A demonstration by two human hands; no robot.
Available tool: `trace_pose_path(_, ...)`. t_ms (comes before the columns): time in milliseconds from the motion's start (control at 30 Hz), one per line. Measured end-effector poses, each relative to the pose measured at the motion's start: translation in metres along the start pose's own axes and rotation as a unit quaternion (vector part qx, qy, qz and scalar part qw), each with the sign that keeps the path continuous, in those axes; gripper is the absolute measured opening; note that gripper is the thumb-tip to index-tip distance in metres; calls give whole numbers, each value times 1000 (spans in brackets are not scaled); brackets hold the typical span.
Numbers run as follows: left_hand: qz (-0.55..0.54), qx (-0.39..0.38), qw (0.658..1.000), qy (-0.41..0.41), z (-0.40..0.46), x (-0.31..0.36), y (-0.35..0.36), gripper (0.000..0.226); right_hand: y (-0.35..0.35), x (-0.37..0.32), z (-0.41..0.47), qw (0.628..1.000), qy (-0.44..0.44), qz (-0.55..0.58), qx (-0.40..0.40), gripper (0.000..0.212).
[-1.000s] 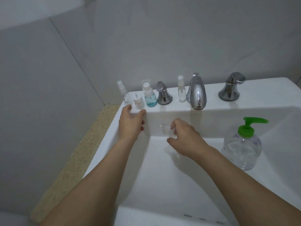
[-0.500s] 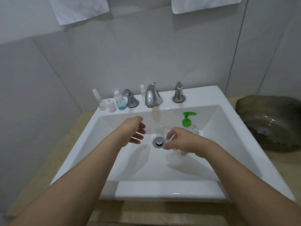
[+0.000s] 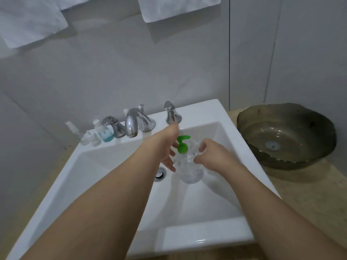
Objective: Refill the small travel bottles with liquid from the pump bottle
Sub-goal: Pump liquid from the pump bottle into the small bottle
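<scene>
No writing is legible on any bottle. The pump bottle [image 3: 188,166] stands upright in the white sink [image 3: 112,184] at frame centre, just right of the drain [image 3: 160,174], its green pump head [image 3: 182,145] pointing toward the upper right. The right hand [image 3: 210,156] pinches a small clear travel bottle [image 3: 195,149], blurred, beside the pump. The left hand [image 3: 169,147] reaches in with fingers spread, holding nothing. Four small bottles [image 3: 90,136] line the rim at left of the chrome faucet [image 3: 132,121]. A glass bowl [image 3: 287,136] sits right.
</scene>
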State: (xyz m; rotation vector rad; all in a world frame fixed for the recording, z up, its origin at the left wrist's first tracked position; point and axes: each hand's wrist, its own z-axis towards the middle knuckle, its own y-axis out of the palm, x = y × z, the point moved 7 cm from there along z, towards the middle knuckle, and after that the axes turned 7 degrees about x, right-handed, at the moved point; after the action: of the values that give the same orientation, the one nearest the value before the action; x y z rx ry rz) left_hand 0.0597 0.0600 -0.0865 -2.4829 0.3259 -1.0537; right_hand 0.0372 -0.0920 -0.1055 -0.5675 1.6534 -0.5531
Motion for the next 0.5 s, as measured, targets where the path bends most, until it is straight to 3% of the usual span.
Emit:
trace_pose_path(200, -18, 17, 1000, 12, 17, 5, 12, 42, -5, -4, 6, 998, -48, -15, 24, 25)
trace_pose_path(500, 87, 14, 996, 22, 23, 14, 12, 38, -2, -7, 8, 996, -81, -34, 29, 24)
